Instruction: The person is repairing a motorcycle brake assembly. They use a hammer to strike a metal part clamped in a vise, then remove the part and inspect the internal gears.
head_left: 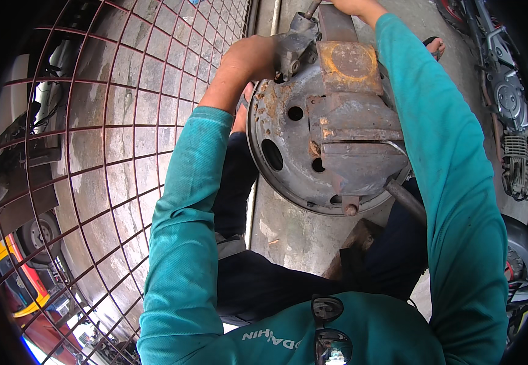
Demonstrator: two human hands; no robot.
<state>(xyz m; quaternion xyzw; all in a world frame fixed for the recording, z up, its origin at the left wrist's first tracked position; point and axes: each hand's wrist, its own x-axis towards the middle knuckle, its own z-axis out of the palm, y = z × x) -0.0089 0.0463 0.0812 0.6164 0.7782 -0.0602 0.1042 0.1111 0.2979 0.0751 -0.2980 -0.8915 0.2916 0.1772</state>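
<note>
My left hand (248,56) is closed round a dark, greasy cast metal part (295,53) with bolt holes, which rests against the far side of a bench vise (361,137). A short metal rod (312,8) sticks up from that part. My right hand (356,6) reaches to the top edge beyond the vise; its fingers are mostly cut off, so their grip is hidden. The vise is rusty and stands on an upturned steel wheel rim (276,176) with round holes. Its flat top block (350,66) carries an orange-brown ring stain.
A rusty wire mesh fence (102,128) runs along the left, with a red and yellow vehicle (23,274) behind it. Motorcycle parts, including an engine (510,100), line the right. The vise's handle bar (407,201) points towards my right leg. Sunglasses (329,328) hang from my shirt.
</note>
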